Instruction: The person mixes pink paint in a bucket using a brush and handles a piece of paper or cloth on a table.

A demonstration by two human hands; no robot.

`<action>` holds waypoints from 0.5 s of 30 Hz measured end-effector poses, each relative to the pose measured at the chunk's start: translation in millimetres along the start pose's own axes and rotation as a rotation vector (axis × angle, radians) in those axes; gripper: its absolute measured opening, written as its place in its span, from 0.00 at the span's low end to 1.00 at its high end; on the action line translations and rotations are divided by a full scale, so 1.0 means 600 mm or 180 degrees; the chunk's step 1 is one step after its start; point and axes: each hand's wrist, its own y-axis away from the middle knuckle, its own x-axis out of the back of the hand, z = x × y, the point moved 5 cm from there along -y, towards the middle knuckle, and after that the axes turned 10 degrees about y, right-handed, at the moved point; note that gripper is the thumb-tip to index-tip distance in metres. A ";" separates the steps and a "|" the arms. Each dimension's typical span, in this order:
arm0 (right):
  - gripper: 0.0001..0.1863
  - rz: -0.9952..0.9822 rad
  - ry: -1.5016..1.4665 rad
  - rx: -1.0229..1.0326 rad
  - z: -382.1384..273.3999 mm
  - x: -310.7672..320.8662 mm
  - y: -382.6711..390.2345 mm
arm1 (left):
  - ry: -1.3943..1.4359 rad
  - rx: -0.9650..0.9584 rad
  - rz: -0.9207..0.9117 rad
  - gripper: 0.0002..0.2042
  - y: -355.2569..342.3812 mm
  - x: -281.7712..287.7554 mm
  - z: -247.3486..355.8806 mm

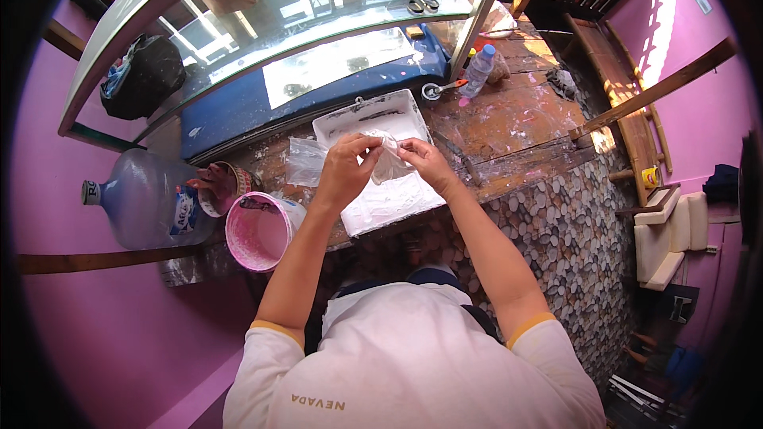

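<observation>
My left hand (350, 168) and my right hand (426, 160) are close together over a white paint-smeared box (393, 205). Between them they pinch a thin, clear plastic bag (388, 167) by its upper edge, and it hangs down into the box. The fingers of both hands are closed on the film. Another crumpled sheet of clear plastic (305, 162) lies by the box's left side. To the left of my left forearm, a pink-rimmed bucket (256, 232) holds pinkish paint and a dark-handled tool.
Behind the box stands a glass display case (318, 52) with scissors (419, 1) on it. A clear plastic bottle (478, 71) and an orange-handled brush (445, 89) are at right. A large water jug (151, 199) lies left, beside a smaller container (226, 188).
</observation>
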 end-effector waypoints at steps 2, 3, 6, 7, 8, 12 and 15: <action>0.11 -0.0052 -0.0122 0.0094 -0.017 -0.022 0.010 | 0.0086 0.0110 0.0137 0.08 0.020 0.022 -0.004; 0.08 0.0005 -0.0269 0.0186 -0.030 -0.025 0.016 | 0.0196 0.0165 0.0176 0.08 0.027 0.031 0.000; 0.06 0.0078 -0.0213 0.0404 -0.091 -0.047 0.034 | 0.0366 0.0298 0.0535 0.08 0.060 0.079 0.010; 0.06 0.0202 -0.0118 0.0537 -0.115 -0.050 0.038 | 0.0571 0.0369 0.0722 0.08 0.071 0.096 0.012; 0.06 0.0280 -0.0079 0.0725 -0.137 -0.054 0.039 | 0.0732 0.0455 0.0783 0.09 0.080 0.112 0.013; 0.06 0.0245 0.0287 0.1401 -0.284 -0.089 0.059 | 0.1625 0.0445 0.1385 0.10 0.117 0.166 0.025; 0.05 0.0034 0.0797 0.1831 -0.375 -0.117 0.069 | 0.2150 0.0072 0.1666 0.09 0.148 0.188 0.033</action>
